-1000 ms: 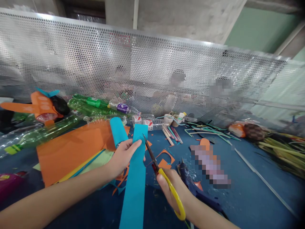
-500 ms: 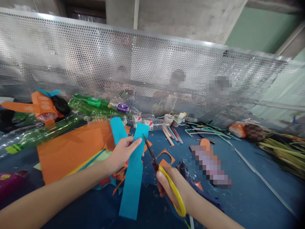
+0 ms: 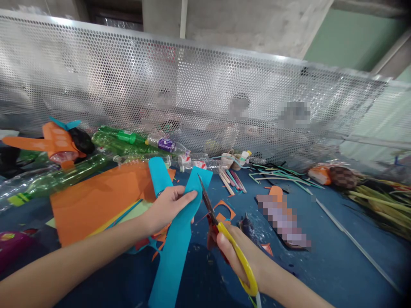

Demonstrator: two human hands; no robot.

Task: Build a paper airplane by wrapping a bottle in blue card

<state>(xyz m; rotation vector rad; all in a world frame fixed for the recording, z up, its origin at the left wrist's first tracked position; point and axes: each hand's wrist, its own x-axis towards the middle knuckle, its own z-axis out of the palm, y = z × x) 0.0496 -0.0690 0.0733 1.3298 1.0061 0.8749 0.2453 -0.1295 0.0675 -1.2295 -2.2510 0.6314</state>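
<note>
My left hand point(image 3: 171, 204) pinches a long blue paper strip point(image 3: 175, 252) near its far end, thumb on top. Yellow-handled scissors point(image 3: 236, 252) are in my right hand point(image 3: 239, 246), fingers wrapped round the handles. The dark blades lie against the strip's right edge, close to its far end. Just beyond my left hand a second blue paper piece point(image 3: 159, 173) rests on an orange sheet point(image 3: 96, 201). Orange paper scraps point(image 3: 224, 210) lie near the blades.
A perforated metal screen point(image 3: 205, 98) stands behind the blue table. Plastic bottles point(image 3: 64, 177) lie along the left and back. An orange paper plane point(image 3: 58, 141) is far left. Several sticks point(image 3: 231, 182), thin strips point(image 3: 285, 177) and a phone-like item point(image 3: 285, 222) lie right of centre.
The strip's far end has shifted right and its near end left, so it slants more. Both hands and the scissors have moved slightly right.
</note>
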